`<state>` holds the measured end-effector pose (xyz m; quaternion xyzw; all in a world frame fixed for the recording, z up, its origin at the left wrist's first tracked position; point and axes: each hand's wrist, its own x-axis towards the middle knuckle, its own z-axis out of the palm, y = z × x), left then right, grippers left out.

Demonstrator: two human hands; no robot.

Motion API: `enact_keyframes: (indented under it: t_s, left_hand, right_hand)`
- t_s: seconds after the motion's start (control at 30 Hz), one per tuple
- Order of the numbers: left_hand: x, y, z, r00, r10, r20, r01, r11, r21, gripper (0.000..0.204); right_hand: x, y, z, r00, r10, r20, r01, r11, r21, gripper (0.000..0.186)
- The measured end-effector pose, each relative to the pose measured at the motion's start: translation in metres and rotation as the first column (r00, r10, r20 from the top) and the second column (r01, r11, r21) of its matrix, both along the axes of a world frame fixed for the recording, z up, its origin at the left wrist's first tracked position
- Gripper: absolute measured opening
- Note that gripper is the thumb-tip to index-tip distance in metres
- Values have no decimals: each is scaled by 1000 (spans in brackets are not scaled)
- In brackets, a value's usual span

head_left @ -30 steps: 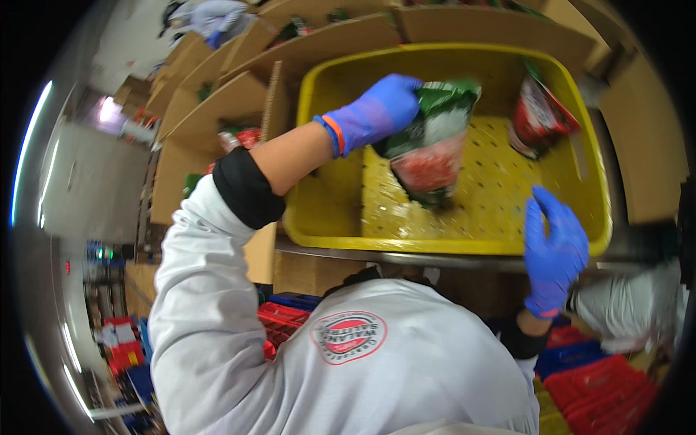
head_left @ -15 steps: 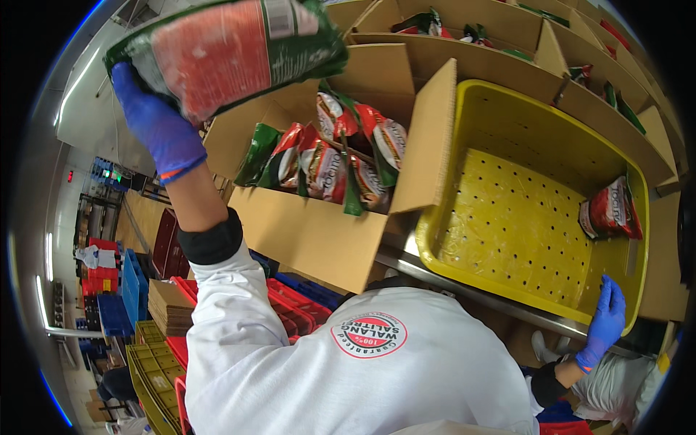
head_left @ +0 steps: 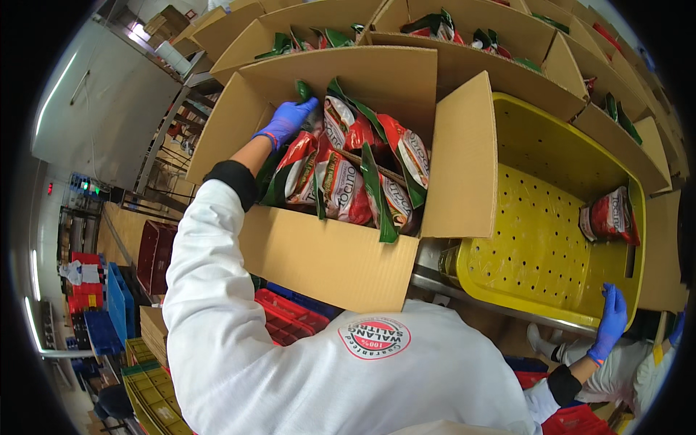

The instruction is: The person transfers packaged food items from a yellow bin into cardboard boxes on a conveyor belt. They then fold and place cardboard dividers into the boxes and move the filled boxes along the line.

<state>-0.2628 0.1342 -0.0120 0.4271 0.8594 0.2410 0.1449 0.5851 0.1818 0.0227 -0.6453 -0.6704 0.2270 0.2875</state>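
Observation:
My left hand [head_left: 288, 122], in a blue glove, reaches into an open cardboard box [head_left: 326, 261] and presses a red-and-green snack bag [head_left: 297, 165] in among several other bags [head_left: 362, 177] standing upright there. My right hand [head_left: 611, 321], also gloved in blue, rests on the near rim of a yellow perforated crate [head_left: 536, 246] at the right. One red-and-green bag [head_left: 607, 215] lies against the crate's far right wall.
More open cardboard boxes with bags [head_left: 442, 25] line the shelf behind. Red, blue and green plastic crates [head_left: 109, 319] are stacked on the floor at lower left. A metal shelf rail [head_left: 493, 308] runs under the yellow crate. Another person's white clothing [head_left: 623, 370] shows at lower right.
My left hand has carried the bag from overhead down into the cardboard box. My right hand has shifted from beside the yellow crate onto its near rim.

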Motion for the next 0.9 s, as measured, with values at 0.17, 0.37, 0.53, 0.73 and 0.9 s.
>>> enact_keyframes:
  t_s: [0.17,0.37,0.53,0.73,0.9]
  left_hand:
    - [35,17,57,819,-481,-314,242,784,-572,53]
    - [232,75,194,724,-463,-511,522,852,-32,37]
    - [464,153,189,158,-739,-655,986,151,67,34]
    - [655,263,111,-181,-577,-797,984,-107,-146,44]
    - [735,293,60,-147,-871,-469,958,-7,-288,41]
  right_hand:
    - [-5,-8,4,1000,-8,10,8,999,52,29]
    - [-43,-17,22,988,-79,130,49,974,222,24]
    - [-39,-22,27,979,-149,139,75,899,431,20]
    - [-43,-17,34,979,-93,179,-13,857,515,16]
    - [-27,-14,24,986,-109,129,16,821,570,20]
